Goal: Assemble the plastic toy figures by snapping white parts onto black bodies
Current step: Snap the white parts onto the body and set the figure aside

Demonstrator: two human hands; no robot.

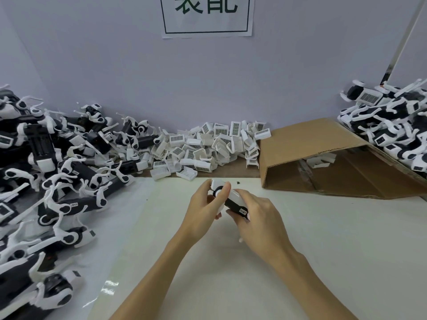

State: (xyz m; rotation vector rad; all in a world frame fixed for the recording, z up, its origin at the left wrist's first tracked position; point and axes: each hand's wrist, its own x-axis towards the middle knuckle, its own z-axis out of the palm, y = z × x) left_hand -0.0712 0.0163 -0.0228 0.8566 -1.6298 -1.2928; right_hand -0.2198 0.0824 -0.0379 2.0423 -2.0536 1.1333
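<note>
Both hands meet over the pale table, working one toy figure between them. The left hand curls around the figure's white end, thumb laid across the top and fingers wrapped beneath. The right hand grips the black body from the other side, fingers folded around it so that only a small label on the black part peeks out by the knuckles. The figure is held clear of the tabletop, tilted with its white end up and away from the person.

Well to the left of the grip sprawls a big heap of black-and-white figures with white limbs sticking out. Beyond the hands, against the wall, lies a pile of loose white parts, many showing barcode stickers. Beyond and to the right of the grip a cardboard box lies on its side, open towards the person, and past it rises another heap of figures. A paper sign with green characters hangs on the wall above.
</note>
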